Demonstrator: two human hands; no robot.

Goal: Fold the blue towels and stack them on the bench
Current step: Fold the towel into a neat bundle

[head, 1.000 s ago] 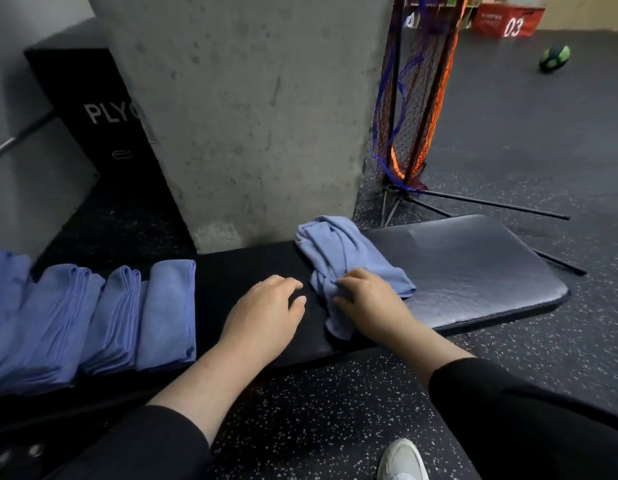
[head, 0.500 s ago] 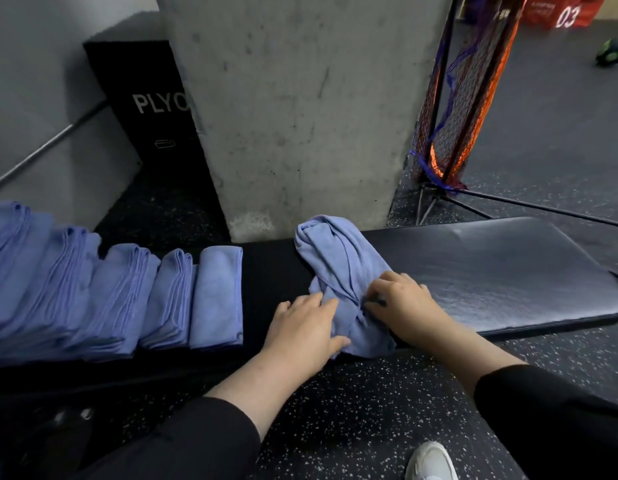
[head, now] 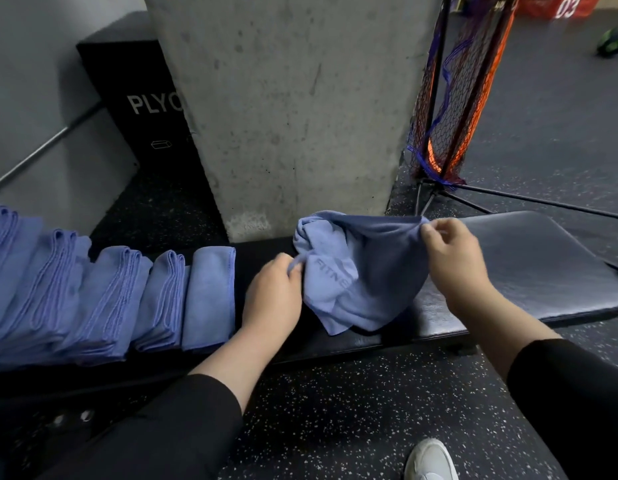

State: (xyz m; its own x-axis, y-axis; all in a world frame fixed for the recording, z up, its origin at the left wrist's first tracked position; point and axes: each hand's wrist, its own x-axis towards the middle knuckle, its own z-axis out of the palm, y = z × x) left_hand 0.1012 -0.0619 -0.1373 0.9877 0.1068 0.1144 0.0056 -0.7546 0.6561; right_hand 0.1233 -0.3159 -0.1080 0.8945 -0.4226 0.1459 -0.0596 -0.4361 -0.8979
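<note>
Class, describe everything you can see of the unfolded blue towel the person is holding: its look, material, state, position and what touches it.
The unfolded blue towel is soft, thin, matte cloth, seemingly microfibre, with tone-on-tone lettering partly readable as "FITNE". It is crumpled and partly opened, not yet folded. The left hand pinches a bunched bit at its left side; the right hand pinches its upper edge, lifting it taut. Its lower part drapes onto the black padded bench, right of the row of folded towels, apart from them.
</note>
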